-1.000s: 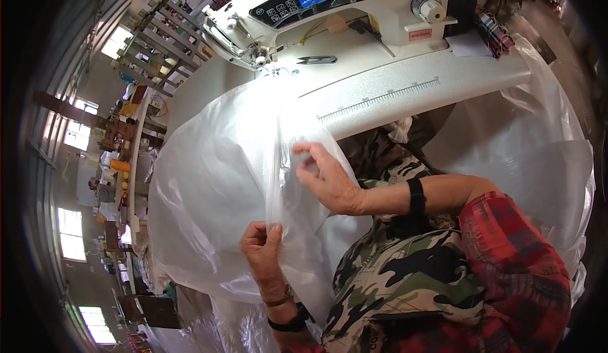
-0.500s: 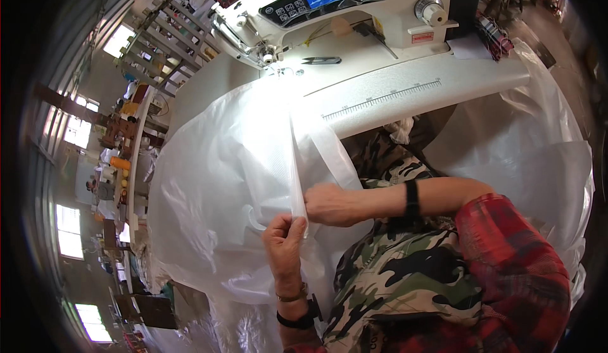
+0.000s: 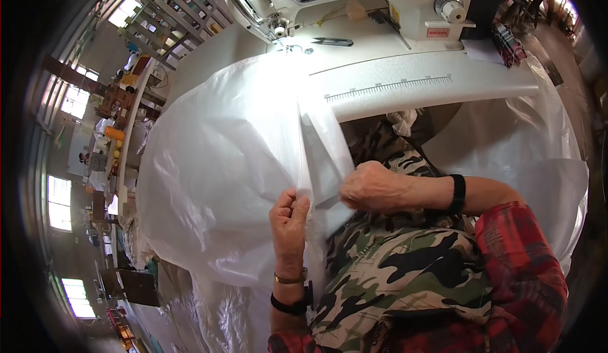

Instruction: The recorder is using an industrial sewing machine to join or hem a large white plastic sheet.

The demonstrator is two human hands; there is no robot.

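Observation:
A large translucent white plastic sheet [image 3: 209, 163] spreads over the front left of the sewing table, its far end under the head of a white sewing machine [image 3: 418, 17]. My left hand [image 3: 290, 223] pinches a folded edge of the sheet between thumb and fingers. To its right, my right hand [image 3: 370, 188] is curled closed on the sheet's right-hand part, which stretches from there up toward the machine; its fingertips are partly hidden. A bright lamp glare washes out the sheet near the needle.
Thread snips [image 3: 332, 41] lie on the machine bed, beyond a printed ruler [image 3: 392, 88] along the table's front. More white sheeting [image 3: 506, 144] hangs at the right. A bundle of dark plaid cloth [image 3: 508, 45] sits by the machine's right end. Wooden racks [image 3: 180, 14] stand far left.
My right hand has moved right, away from my left hand, drawing the sheet's right part outward. My left hand keeps its pinch on the fold. The whole view has shifted slightly.

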